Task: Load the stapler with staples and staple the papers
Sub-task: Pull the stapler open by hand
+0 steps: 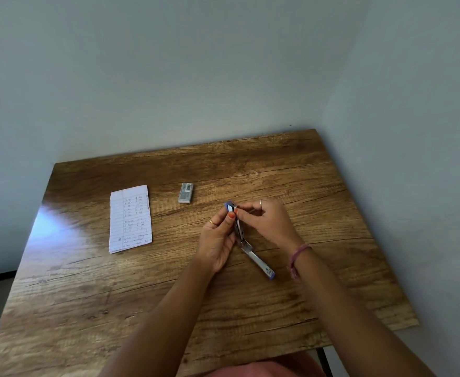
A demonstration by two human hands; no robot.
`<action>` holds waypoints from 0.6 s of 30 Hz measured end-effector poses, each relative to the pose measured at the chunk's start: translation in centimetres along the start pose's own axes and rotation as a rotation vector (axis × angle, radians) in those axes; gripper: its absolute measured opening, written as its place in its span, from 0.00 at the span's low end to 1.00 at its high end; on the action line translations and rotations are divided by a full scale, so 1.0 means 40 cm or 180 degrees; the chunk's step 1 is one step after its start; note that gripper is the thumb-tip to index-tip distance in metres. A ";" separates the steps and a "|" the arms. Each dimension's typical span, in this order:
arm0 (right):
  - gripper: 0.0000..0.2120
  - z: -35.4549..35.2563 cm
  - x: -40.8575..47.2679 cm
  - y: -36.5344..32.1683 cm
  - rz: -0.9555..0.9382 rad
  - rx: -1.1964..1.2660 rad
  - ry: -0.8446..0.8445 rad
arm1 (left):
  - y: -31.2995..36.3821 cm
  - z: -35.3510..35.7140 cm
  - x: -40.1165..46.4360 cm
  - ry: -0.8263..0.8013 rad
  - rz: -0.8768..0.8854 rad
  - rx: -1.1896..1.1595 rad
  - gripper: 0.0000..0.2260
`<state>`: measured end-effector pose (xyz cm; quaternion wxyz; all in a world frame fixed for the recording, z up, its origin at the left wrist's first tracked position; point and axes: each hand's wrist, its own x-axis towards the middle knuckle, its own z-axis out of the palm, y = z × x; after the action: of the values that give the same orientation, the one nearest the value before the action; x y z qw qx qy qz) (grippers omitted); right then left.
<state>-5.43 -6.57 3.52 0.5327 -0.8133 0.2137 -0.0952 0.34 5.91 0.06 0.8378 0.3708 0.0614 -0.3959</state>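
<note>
A small blue and silver stapler (253,254) is swung wide open above the wooden table (169,289). My left hand (218,240) grips its upper half, thumb near the blue tip. My right hand (267,221) pinches something small at that upper tip; a strip of staples there is too small to make out. The stapler's other half hangs down towards me, its blue end near the table. A stack of lined, handwritten papers (130,218) lies to the left. A small grey staple box (186,193) lies behind the hands.
The table stands in a corner, with pale walls behind it and to its right. Its right edge runs close to my right forearm. A dark floor shows at the far left.
</note>
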 end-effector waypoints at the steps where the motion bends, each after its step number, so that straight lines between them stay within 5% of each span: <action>1: 0.10 -0.001 0.000 -0.004 -0.0028 -0.0074 0.0006 | 0.001 0.002 -0.001 -0.0008 -0.0006 0.0019 0.10; 18: 0.12 0.025 0.008 -0.067 -0.0144 -0.1251 0.0207 | -0.007 0.012 -0.012 0.0129 0.0038 0.0086 0.10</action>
<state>-4.11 -4.97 5.53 0.3541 -0.9028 0.2270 -0.0899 -0.28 5.78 0.45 0.8336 0.3905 0.0708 -0.3841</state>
